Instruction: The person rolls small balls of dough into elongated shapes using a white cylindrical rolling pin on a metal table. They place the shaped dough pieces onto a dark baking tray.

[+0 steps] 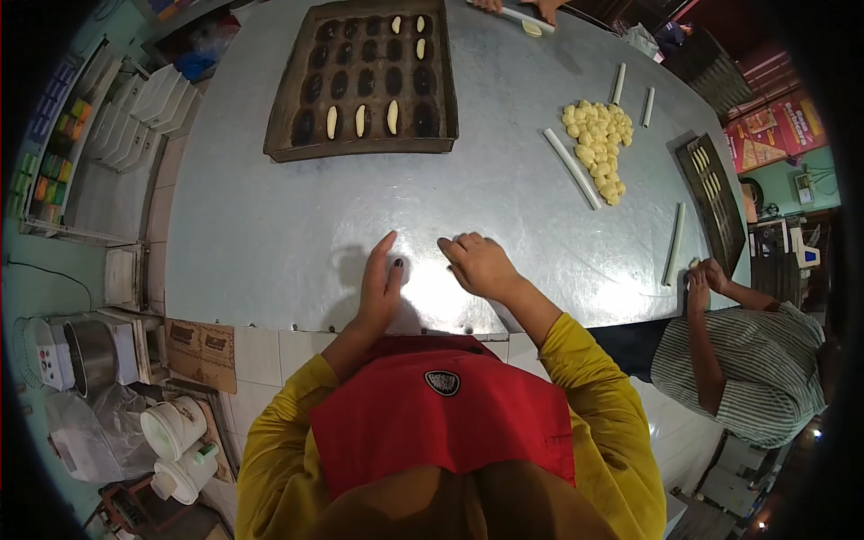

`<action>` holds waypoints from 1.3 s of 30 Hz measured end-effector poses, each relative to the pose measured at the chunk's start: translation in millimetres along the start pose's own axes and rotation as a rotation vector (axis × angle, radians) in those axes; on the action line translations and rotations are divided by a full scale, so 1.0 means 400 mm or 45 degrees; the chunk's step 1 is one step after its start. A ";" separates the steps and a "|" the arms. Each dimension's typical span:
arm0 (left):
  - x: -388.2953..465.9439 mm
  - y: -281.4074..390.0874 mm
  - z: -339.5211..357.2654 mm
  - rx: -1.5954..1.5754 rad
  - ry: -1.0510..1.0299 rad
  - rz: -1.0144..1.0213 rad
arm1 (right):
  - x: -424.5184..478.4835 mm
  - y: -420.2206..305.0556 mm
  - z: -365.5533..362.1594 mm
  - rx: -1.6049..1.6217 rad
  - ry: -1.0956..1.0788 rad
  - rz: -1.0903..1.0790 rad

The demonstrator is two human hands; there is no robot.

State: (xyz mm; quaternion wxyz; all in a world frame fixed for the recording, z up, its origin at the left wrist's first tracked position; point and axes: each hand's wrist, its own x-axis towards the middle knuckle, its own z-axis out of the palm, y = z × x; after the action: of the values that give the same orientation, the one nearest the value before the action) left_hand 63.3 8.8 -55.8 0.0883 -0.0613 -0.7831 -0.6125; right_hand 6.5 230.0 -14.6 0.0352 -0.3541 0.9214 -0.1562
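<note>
My left hand [383, 283] is raised at the near edge of the metal table [256, 223], palm turned inward, fingers apart and holding nothing. To its right, my right hand [480, 264] hovers with bent fingers over the bright metal; the space under its palm is hidden. Beyond both hands lies a dark baking tray [361, 145] with rows of oval hollows, several of them bearing slim pale dough pieces [393, 117]. A heap of small yellow dough balls [597, 142] rests to the right, beside a white rolling rod [571, 169].
More white rods [673, 244] lie on the right side. A second tray [710, 196] with dough strips stands at the right edge, near a co-worker in a striped shirt [736, 371]. Another person's hands press a rod [520, 15] at the far edge. Buckets [173, 427] stand lower left.
</note>
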 end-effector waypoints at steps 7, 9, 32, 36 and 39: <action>0.106 0.059 0.078 -0.626 -0.406 -0.532 | 0.033 -0.033 -0.005 1.975 0.447 0.596; 0.126 0.058 0.078 -0.740 -0.443 -0.668 | 0.032 -0.032 -0.011 1.876 0.440 0.501; 0.803 -0.174 -0.384 1.386 -0.024 -0.768 | -0.150 0.496 -0.096 -0.329 0.691 0.892; 0.802 -0.174 -0.394 1.522 -0.100 -0.795 | -0.121 0.556 -0.101 -0.368 0.602 0.937; 0.754 -0.123 -0.352 1.322 0.071 -0.471 | -0.087 0.584 -0.140 -0.375 0.593 0.986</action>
State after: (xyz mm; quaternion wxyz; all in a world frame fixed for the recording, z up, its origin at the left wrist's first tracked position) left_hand -232.5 -143.4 -5.3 0.0185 0.1451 -0.9774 -0.1526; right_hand -127.2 431.3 -36.1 -0.1673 0.0587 0.9813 -0.0747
